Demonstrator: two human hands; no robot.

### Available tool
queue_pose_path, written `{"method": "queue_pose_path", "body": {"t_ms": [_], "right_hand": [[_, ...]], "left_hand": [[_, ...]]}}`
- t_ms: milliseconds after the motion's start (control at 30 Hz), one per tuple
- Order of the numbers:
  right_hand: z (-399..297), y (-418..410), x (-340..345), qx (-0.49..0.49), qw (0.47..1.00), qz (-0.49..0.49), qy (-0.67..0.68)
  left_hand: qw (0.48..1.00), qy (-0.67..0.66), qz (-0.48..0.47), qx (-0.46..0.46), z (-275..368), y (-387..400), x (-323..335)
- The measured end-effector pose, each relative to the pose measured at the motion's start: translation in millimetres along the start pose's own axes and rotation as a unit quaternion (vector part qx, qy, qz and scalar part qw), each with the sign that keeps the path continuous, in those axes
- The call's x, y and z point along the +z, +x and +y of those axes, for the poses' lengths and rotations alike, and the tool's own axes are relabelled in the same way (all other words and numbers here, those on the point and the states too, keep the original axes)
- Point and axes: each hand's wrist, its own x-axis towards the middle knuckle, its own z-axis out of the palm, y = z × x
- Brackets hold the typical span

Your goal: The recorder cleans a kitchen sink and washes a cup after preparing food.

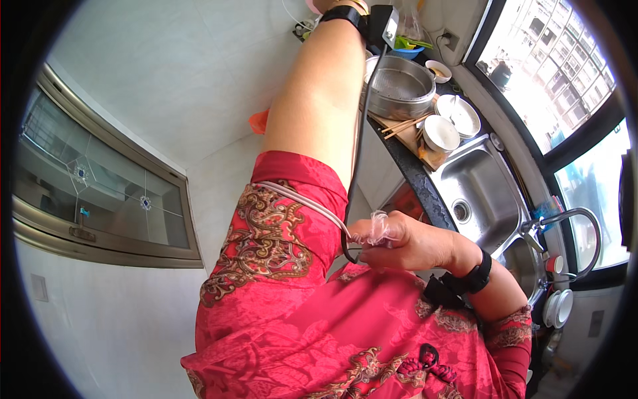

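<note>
My left arm point(319, 90) stretches up the view in a rolled red patterned sleeve point(269, 234). Its wrist wears a black strap with a small boxed device point(383, 25); the left hand lies beyond the top edge. A pale cord point(301, 198) wraps that sleeve above the elbow. My right hand point(403, 244) comes across from the right, its fingers closed on the cord's end and on a tuft of clear, frayed plastic point(380, 228). A black cable point(365, 114) runs down from the wrist device and curls beside the right fingertips. Another black strap point(478, 274) circles the right wrist.
At right is a dark counter with a steel sink point(481, 184) and curved faucet point(573, 214). Beyond stand a steel steamer pot point(401, 107), chopsticks point(406, 125), a white bowl point(441, 133) and plates point(466, 112) on or beside a wooden board. A framed glass panel point(109, 189) is at left.
</note>
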Motion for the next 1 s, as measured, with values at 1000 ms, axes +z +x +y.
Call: {"method": "queue_pose_path", "body": {"t_ms": [1000], "right_hand": [[43,33,-6,0.067,0.970,-0.119,0.199]], "left_hand": [[0.501,-0.748,0.025,-0.436,39,-45,76]]}}
